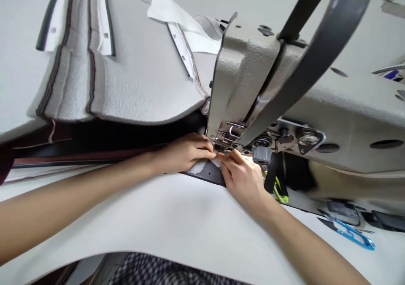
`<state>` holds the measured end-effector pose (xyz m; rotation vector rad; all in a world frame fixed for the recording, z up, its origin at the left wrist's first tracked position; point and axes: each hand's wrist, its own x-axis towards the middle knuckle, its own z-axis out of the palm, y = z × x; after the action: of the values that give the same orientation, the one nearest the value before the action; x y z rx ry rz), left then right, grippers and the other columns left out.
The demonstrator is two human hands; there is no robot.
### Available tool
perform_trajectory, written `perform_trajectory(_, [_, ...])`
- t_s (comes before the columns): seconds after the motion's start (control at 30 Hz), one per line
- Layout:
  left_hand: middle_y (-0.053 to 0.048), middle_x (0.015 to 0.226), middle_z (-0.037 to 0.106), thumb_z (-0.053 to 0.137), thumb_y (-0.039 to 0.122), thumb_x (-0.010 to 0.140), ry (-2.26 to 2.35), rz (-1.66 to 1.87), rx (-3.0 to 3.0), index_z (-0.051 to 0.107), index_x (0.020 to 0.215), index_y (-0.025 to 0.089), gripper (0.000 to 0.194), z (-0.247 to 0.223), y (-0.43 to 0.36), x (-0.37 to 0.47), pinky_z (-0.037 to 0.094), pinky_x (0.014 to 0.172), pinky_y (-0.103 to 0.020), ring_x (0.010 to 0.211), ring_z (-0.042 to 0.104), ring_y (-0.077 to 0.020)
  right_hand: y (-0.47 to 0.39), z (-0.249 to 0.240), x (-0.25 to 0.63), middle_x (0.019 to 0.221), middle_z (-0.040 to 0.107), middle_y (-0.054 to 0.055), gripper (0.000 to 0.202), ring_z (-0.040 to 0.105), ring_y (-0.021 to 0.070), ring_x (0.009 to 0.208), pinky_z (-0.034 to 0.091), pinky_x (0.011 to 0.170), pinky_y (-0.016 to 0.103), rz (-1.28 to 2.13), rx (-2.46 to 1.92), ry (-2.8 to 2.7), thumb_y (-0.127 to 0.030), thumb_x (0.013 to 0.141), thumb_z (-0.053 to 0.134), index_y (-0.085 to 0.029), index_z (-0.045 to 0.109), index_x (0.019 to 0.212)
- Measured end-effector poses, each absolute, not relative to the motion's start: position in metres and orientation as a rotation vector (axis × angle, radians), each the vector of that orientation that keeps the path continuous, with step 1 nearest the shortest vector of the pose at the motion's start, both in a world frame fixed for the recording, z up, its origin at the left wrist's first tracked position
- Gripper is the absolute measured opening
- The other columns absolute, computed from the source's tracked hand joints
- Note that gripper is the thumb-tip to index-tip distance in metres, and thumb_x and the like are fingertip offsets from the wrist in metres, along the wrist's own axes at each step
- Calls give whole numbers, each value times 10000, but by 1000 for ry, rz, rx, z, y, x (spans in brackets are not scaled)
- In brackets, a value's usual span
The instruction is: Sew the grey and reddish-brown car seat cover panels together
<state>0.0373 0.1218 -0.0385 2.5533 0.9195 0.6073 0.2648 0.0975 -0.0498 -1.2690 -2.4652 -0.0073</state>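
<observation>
Beneath the head of a sewing machine (253, 74), both hands meet close to the presser foot and needle area. My left hand (190, 153) comes in from the left, its fingers bent and pinched at the tip of a small white piece of fabric (216, 162). From the right, my right hand (243, 174) pinches the same piece with thumb and forefinger. Most of that piece is hidden by the fingers. Under it shows the dark metal bed plate (209, 174) of the machine.
Grey textile panels (136, 78) with dark seams and white, dark-edged strips (105, 28) lie behind my left arm. Blue thread snips (354, 235) rest at the right on the white table (177, 217). Yellow-green snips (281, 194) sit beside my right wrist. A dark curved bar (319, 57) crosses the machine head.
</observation>
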Motion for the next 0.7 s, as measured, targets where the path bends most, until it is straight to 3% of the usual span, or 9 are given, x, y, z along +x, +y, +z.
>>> perform_trajectory(0.2, [-33,1134,723,494,113,929,992,672,2611,761,1032,257,320,-44,133,34,465,970,-308,1062,631,-172,98,-51,265,839,698,46,309,651,170,743,416,668,282,7,-1181,-2458,-197,968,485,-211,726,1162])
perform_trajectory(0.37, [-28,1058,747,505,142,931,999,721,2556,768,989,252,291,-42,134,34,488,938,-303,1010,651,-167,98,-53,264,823,708,41,296,660,165,705,405,628,280,20,-1169,-2440,-211,965,496,-216,738,1135])
perform_trajectory(0.7, [-24,1000,755,522,59,883,953,823,2366,761,943,216,292,-42,117,37,485,970,-290,1029,646,-155,94,-51,262,852,743,60,275,681,170,765,468,687,269,101,-1179,-2401,-235,962,499,-203,771,974])
